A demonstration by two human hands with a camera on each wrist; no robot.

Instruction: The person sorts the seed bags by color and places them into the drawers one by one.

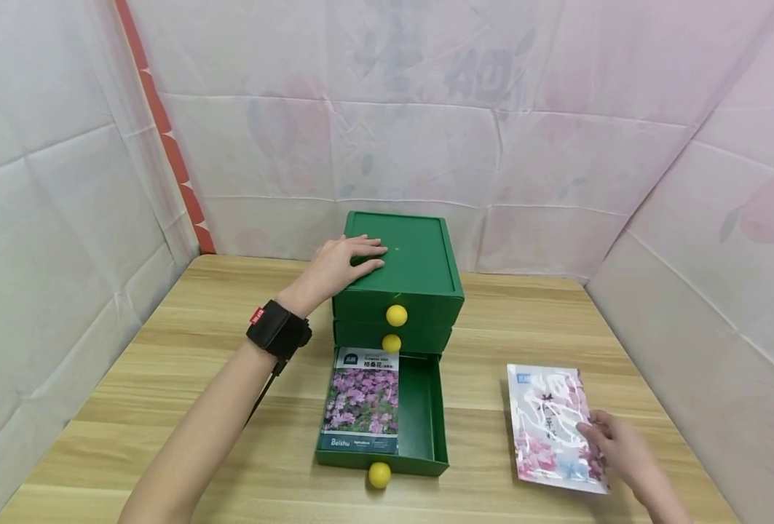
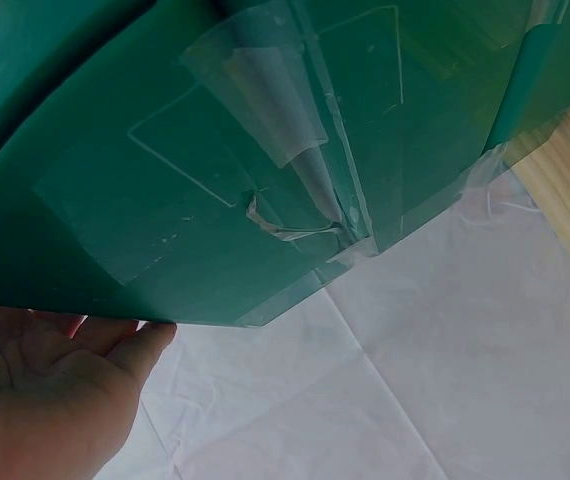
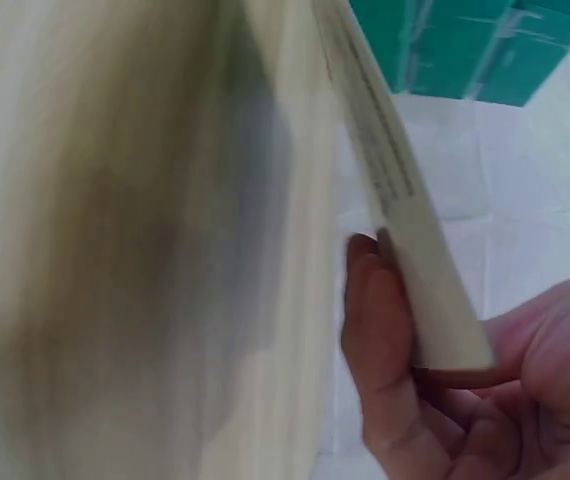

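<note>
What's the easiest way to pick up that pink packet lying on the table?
By its near right edge, coming from the right. The pink packet lies flat and thin on the table, so an edge must be lifted first; the right hand already pinches that edge, thumb on one face and fingers on the other.

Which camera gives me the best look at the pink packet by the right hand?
The head view: the pink seed packet lies flat on the table, face up and whole, with the right hand on its near right corner. The right wrist view shows only its pale edge, blurred, pinched between fingers. The left wrist view misses it.
</note>
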